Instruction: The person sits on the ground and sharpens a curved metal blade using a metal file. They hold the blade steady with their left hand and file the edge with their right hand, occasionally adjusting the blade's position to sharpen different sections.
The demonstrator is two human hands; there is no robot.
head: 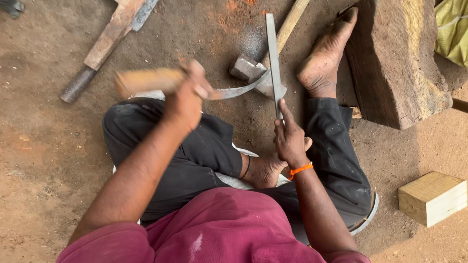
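I sit on the dirt ground with legs folded. My left hand [184,100] grips the wooden handle [146,80] of a curved sickle; its thin metal blade [239,90] arcs right and rests on a small grey metal block [248,69]. My right hand [288,139], with an orange thread at the wrist, holds the near end of a long flat metal file [273,53]. The file lies across the sickle blade over the block, pointing away from me.
A heavy tool with wooden handle and metal parts [105,41] lies at upper left. A wooden stick [291,22] runs behind the block. My bare foot [325,56] rests beside a large wood log [397,58]. A pale wooden block [432,197] sits at right.
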